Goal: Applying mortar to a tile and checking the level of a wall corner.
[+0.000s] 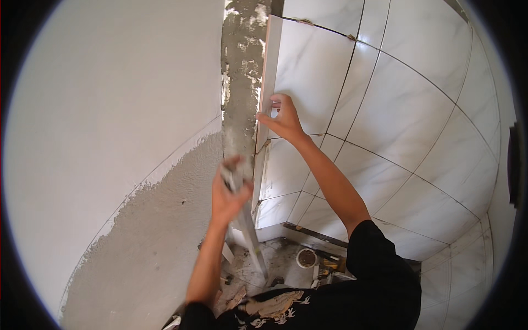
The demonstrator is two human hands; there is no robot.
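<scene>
My right hand [283, 118] grips a narrow white tile strip [269, 66] standing upright at the wall corner. The thumb lies on its left edge, and the fingers curl at its right side. Lower and to the left, my left hand [228, 192] is wrapped around a long grey metal straightedge [251, 242] that slants down toward the floor. That hand and the bar's upper end are smeared by motion. Left of the strip runs a band of rough grey mortar [239, 82]. A lower narrow strip [257, 187] continues beneath the held one.
Marbled white wall tiles [407, 115] with dark joints cover the right side. On the left, a white wall [121, 99] meets a grey mortar patch [159, 236]. A round bucket [307, 258] and yellow-and-black tools [329, 267] lie on the messy floor below.
</scene>
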